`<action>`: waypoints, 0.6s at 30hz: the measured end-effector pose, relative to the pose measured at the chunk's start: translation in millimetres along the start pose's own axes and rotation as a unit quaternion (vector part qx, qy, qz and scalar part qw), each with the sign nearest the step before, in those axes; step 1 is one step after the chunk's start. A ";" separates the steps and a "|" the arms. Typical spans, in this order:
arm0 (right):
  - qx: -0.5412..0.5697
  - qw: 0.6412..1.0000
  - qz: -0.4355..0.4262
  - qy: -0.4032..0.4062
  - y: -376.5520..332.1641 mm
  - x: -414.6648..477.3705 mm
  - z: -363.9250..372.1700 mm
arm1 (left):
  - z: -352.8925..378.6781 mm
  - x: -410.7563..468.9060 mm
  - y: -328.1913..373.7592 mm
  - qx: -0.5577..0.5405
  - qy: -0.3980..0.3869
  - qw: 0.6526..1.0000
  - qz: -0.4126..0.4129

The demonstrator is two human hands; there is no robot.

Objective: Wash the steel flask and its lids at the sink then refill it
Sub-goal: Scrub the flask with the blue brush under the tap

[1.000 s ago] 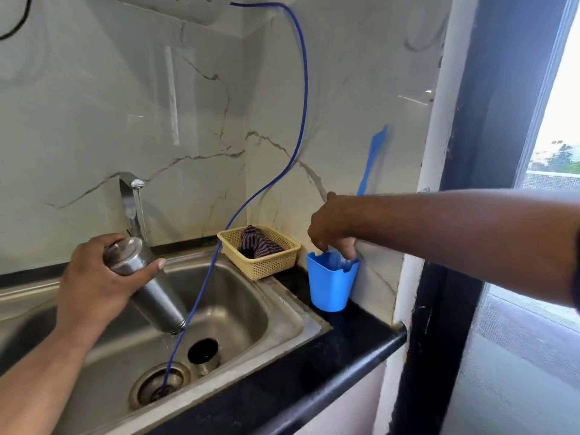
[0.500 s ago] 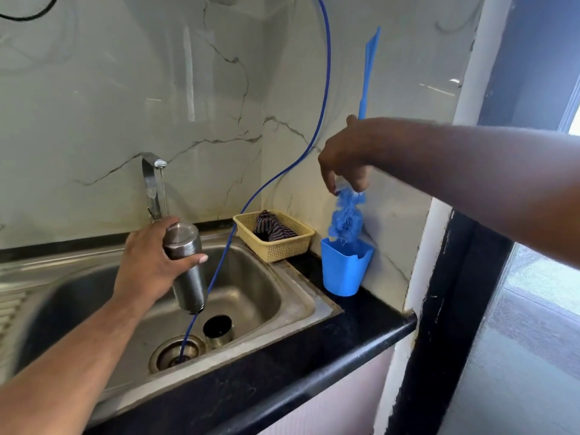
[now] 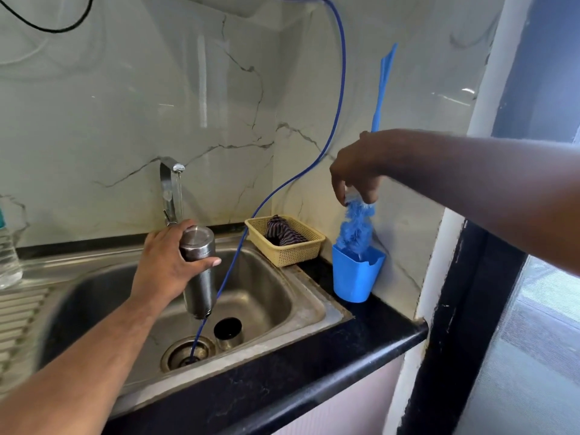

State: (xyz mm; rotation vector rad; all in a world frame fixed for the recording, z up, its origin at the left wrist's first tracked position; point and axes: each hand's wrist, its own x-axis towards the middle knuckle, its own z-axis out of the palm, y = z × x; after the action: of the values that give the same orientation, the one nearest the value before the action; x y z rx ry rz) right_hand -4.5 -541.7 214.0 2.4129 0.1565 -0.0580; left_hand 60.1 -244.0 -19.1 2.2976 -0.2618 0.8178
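The left hand (image 3: 163, 271) grips the flask (image 3: 199, 277) around its upper part, fingers and thumb curled round the steel body. The flask hangs nearly upright above the sink (image 3: 314, 296), flat closed end up and lower end pointing down into the basin.

On the sink floor stands 1 lid (image 3: 228, 332), steel with a dark top, just beside the drain (image 3: 188, 353). A thin blue hose (image 3: 340, 73) comes down along the wall, passes close by the flask and ends in the drain.

The right hand (image 3: 354, 171) reaches over the desk (image 3: 361, 334) and pinches a blue brush (image 3: 356, 227) just above its bristles, fingers curled downward. The long handle sticks up behind the hand. The bristles are partly above the rim of a blue cup (image 3: 354, 281), with the tip inside it (the bristles are blurred). The cup stands on the desk against the wall.

Between cup and tap (image 3: 171, 189) sits a yellow basket (image 3: 292, 255) holding a striped cloth (image 3: 282, 233). A clear plastic bottle (image 3: 8, 255) stands at the far left edge.
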 end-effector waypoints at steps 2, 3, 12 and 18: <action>-0.025 0.999 -0.004 0.045 -1.4 -0.5 -8.9 | -2.1 1.1 -2.0 -0.003 0.004 1.000 -0.004; -0.043 0.996 -0.014 0.076 0.6 2.7 -14.3 | -3.5 1.4 -1.0 -0.007 0.007 1.000 -0.005; 0.236 0.905 -0.095 0.341 -71.9 38.7 -52.1 | -21.7 16.8 -24.7 -0.171 0.078 0.979 -0.077; 0.411 0.802 -0.124 0.415 -153.2 90.6 -12.8 | -21.8 25.1 -48.6 -0.317 0.146 0.931 -0.108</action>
State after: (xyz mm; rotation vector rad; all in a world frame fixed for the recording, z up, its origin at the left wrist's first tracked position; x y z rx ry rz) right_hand 65.6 -410.6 115.2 3.0677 1.0351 1.0300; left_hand 88.1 -192.2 -16.8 1.5464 -0.1093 0.8034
